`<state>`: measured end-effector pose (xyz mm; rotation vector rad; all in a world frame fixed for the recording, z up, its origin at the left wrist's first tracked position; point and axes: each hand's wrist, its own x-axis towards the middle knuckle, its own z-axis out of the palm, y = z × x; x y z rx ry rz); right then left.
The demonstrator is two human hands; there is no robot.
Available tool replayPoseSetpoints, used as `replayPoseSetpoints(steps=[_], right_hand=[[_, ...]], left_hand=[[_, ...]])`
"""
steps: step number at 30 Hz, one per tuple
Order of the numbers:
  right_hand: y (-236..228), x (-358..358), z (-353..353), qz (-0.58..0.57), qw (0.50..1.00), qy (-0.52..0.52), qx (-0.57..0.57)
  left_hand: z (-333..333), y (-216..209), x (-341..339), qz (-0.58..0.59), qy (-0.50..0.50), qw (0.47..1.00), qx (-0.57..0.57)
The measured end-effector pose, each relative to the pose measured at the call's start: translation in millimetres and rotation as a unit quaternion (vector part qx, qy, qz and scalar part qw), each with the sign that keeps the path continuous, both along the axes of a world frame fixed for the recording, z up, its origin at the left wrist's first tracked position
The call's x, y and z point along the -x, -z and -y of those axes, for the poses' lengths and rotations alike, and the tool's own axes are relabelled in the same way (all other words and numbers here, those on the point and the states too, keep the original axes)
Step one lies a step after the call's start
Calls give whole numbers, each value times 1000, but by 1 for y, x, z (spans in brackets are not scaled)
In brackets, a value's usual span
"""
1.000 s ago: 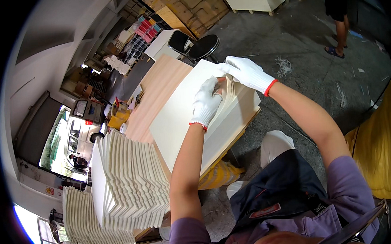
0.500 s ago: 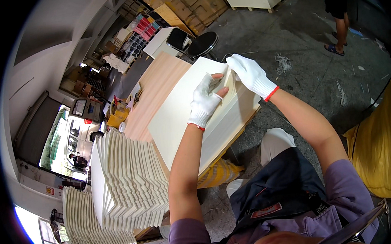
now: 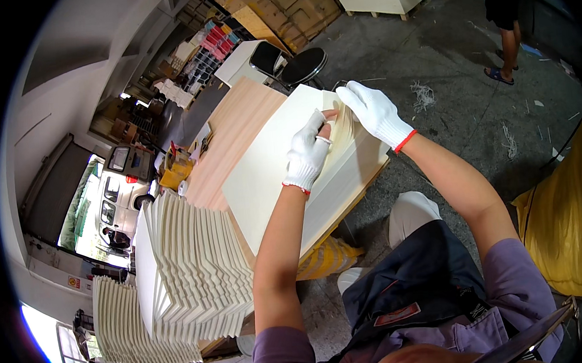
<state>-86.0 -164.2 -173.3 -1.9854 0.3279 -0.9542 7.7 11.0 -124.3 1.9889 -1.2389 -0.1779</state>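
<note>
A thick stack of large cream-white paper sheets [image 3: 263, 172] lies on the wooden table. At its far right corner the sheets are bent up and fanned. My right hand [image 3: 373, 114], in a white knit glove with a red cuff, is closed over that corner and grips the sheets. My left hand [image 3: 307, 155], gloved alike but with thumb and forefinger tips bare, rests on the top sheet. Its thumb and forefinger are apart and touch the fanned edges.
Folded stacks of cream sheets [image 3: 199, 269] stand at the left. Beyond are a wood-grain tabletop [image 3: 240, 128], a yellow container of tools [image 3: 177, 170] and a black chair [image 3: 303, 66]. A yellow sack [image 3: 567, 216] hangs at right. Another person [image 3: 504, 25] stands far right.
My left thumb and forefinger have drawn in and shifted slightly at the corner. More sheet edges show fanned between my hands. My right hand has hardly moved.
</note>
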Motion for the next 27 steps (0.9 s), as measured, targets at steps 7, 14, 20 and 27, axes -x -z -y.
replayPoseSetpoints(steps=[7, 14, 20, 27], right_hand=[[5, -4, 0, 18, 1000, 3, -12], [0, 2, 1, -19, 1000, 5, -6], [7, -3, 2, 8, 1000, 19, 4], [6, -4, 1, 4, 1000, 7, -14]], left_hand=[[1, 2, 3, -21, 17, 1000, 4], [0, 1, 5, 1, -18, 998, 57], [2, -5, 9, 20, -22, 999, -43], [1, -4, 10, -14, -18, 1000, -21]])
